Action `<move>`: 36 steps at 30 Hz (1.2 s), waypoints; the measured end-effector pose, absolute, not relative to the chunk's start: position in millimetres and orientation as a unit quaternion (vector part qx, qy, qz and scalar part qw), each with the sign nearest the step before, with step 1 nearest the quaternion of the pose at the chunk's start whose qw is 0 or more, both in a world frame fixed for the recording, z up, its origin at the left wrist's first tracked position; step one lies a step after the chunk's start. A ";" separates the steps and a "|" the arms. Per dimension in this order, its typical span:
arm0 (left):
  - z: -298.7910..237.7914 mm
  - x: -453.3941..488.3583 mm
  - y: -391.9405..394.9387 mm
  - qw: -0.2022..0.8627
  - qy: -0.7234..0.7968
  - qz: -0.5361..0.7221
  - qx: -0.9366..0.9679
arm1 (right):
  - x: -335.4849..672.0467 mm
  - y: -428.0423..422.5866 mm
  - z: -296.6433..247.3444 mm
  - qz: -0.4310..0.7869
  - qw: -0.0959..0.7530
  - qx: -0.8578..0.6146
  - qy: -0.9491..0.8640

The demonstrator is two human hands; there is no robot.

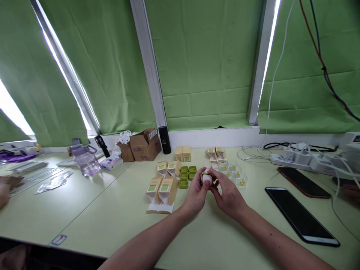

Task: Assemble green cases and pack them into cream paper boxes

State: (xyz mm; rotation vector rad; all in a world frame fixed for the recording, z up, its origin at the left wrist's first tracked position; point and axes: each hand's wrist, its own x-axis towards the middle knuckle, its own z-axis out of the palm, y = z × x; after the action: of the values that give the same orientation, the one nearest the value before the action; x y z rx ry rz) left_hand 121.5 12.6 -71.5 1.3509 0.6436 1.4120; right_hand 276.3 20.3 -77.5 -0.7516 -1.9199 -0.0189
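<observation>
My left hand (196, 193) and my right hand (228, 194) meet over the table's middle, both closed around a small white item with a green-yellow rim (206, 178). Just beyond them lie several small green trays (188, 174) and several clear plastic cups with yellow contents (234, 173). Tan cartons with green labels (162, 189) stand open to the left of my hands, with more of these cartons (183, 153) further back.
Two dark phones (300, 215) lie at the right, beside a power strip with white cables (306, 157). A brown cardboard box (144, 145), a black cylinder (164, 140) and a clear purple jug (86, 159) stand at the back. Another person's hand (7, 185) shows at far left.
</observation>
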 end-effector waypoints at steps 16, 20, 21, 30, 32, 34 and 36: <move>-54.1 109.1 9.5 0.457 0.342 0.578 0.584 | 279.3 18.1 -66.5 0.213 0.580 -0.345 -0.707; -54.2 104.9 15.8 0.354 0.373 0.596 0.617 | 279.2 20.1 -63.1 0.339 0.596 -0.341 -0.643; -54.5 104.1 16.6 0.320 0.377 0.595 0.634 | 279.0 20.6 -62.1 0.366 0.599 -0.337 -0.627; -61.3 98.7 15.6 0.092 0.333 0.542 0.766 | 276.9 23.8 -55.6 0.523 0.597 -0.327 -0.513; -62.7 98.0 15.9 0.068 0.330 0.528 0.780 | 276.8 23.5 -55.1 0.540 0.589 -0.327 -0.505; -63.1 97.6 16.0 0.048 0.333 0.516 0.788 | 276.7 23.0 -54.8 0.550 0.586 -0.326 -0.498; -62.7 97.7 15.9 0.038 0.337 0.507 0.792 | 276.6 22.5 -54.6 0.559 0.585 -0.323 -0.491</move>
State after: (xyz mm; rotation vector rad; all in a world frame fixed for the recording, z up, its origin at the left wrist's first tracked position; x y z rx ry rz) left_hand 97.7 15.9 -62.7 2.4297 1.0352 1.5562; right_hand 276.6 22.5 -54.6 -0.7540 -1.1458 1.3036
